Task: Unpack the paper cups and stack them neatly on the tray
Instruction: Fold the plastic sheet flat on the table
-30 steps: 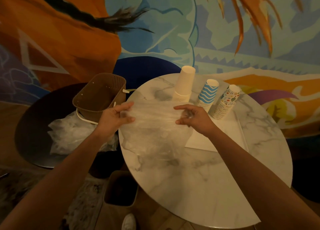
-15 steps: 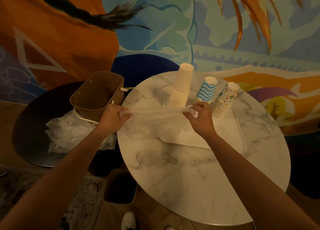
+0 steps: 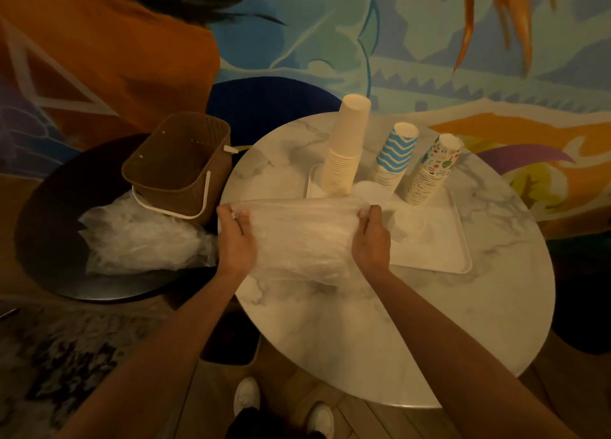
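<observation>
Round marble table (image 3: 396, 323) mid-frame: white rectangular tray (image 3: 439, 250) w/ paper cup stacks (image 3: 347, 147). Left hand (image 3: 236, 240) & right hand (image 3: 372, 240) each grip clear plastic wrapper (image 3: 297, 237), fingers curled.

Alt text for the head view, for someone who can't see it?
The left hand and right hand grip a clear plastic wrapper between them over a marble table. Behind it, a white tray holds cups: a cream stack, a blue zigzag stack, a multicolour print stack. A brown basket stands left.

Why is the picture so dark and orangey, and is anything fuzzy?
Head view: dim, warm light tints the round marble table yellowish; the clear plastic bag gripped by the left hand and right hand looks hazy; the painted wall is blurred at top; wide lens curves edges.
</observation>
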`<state>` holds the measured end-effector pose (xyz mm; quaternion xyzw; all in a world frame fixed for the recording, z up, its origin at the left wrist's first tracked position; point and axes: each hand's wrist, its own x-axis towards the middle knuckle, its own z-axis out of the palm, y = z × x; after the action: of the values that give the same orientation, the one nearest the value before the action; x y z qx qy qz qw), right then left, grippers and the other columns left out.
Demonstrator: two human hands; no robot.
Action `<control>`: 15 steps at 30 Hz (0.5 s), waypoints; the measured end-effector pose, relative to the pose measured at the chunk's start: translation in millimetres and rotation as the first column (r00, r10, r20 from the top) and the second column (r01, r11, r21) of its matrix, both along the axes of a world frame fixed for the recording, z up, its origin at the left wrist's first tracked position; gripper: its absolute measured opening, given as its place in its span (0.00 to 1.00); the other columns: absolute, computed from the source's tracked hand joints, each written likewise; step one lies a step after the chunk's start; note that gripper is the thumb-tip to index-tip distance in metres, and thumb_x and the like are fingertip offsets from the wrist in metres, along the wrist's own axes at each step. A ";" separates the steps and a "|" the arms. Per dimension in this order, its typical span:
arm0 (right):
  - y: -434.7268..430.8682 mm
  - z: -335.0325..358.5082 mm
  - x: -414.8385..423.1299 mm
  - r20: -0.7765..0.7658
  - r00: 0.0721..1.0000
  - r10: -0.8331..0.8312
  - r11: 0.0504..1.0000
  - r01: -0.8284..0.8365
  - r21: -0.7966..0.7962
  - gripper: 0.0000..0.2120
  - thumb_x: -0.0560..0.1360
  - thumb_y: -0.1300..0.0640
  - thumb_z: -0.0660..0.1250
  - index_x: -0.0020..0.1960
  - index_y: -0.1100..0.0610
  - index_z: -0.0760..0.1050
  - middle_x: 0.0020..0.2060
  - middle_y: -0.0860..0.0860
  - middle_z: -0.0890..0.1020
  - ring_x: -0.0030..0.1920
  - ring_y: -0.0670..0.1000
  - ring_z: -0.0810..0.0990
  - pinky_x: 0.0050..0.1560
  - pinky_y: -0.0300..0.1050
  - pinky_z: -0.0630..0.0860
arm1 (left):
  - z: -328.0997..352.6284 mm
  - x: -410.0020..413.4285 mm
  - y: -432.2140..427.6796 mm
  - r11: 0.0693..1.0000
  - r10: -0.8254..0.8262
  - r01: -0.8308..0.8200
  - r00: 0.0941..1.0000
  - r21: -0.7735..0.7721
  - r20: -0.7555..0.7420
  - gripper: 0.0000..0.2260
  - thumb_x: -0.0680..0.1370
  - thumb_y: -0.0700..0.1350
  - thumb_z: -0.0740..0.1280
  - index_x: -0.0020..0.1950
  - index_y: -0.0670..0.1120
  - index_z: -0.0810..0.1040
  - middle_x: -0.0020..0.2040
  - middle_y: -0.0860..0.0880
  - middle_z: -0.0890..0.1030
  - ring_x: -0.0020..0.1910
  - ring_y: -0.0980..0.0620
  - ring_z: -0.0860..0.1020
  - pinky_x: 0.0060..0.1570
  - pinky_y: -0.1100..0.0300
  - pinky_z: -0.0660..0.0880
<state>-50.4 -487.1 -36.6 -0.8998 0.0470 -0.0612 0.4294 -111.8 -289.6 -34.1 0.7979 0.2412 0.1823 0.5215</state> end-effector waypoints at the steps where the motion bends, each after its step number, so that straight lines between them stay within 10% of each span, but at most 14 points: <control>1: -5.1 -7.8 -3.4 -0.027 1.000 0.006 1.000 -0.007 -0.017 0.11 0.82 0.55 0.51 0.54 0.61 0.68 0.44 0.60 0.80 0.45 0.62 0.78 0.40 0.46 0.66 | -8.3 -4.8 -1.0 0.999 0.007 -0.006 1.000 0.032 -0.019 0.11 0.83 0.46 0.52 0.58 0.39 0.64 0.50 0.42 0.72 0.46 0.48 0.72 0.41 0.63 0.64; 12: -46.3 -76.6 -49.6 -0.368 0.925 -0.095 0.973 0.007 -0.233 0.16 0.81 0.49 0.52 0.54 0.60 0.69 0.46 0.61 0.81 0.48 0.63 0.79 0.46 0.52 0.73 | -74.1 -38.1 -26.4 0.986 0.057 -0.002 0.945 0.168 -0.322 0.14 0.81 0.49 0.59 0.59 0.41 0.64 0.35 0.49 0.72 0.38 0.41 0.76 0.34 0.55 0.67; 15: -48.1 -75.2 -55.4 -0.350 0.927 -0.138 0.964 0.046 -0.261 0.14 0.79 0.52 0.59 0.61 0.58 0.66 0.52 0.59 0.79 0.53 0.61 0.78 0.49 0.53 0.74 | -78.8 -42.9 -27.5 0.984 -0.006 0.060 0.954 0.169 -0.299 0.17 0.79 0.49 0.63 0.63 0.44 0.63 0.47 0.45 0.76 0.47 0.43 0.77 0.41 0.52 0.73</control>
<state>-105.8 -535.2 -111.8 -0.9387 0.1603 0.0813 0.2941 -154.7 -317.2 -112.9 0.8631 0.2865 0.0720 0.4096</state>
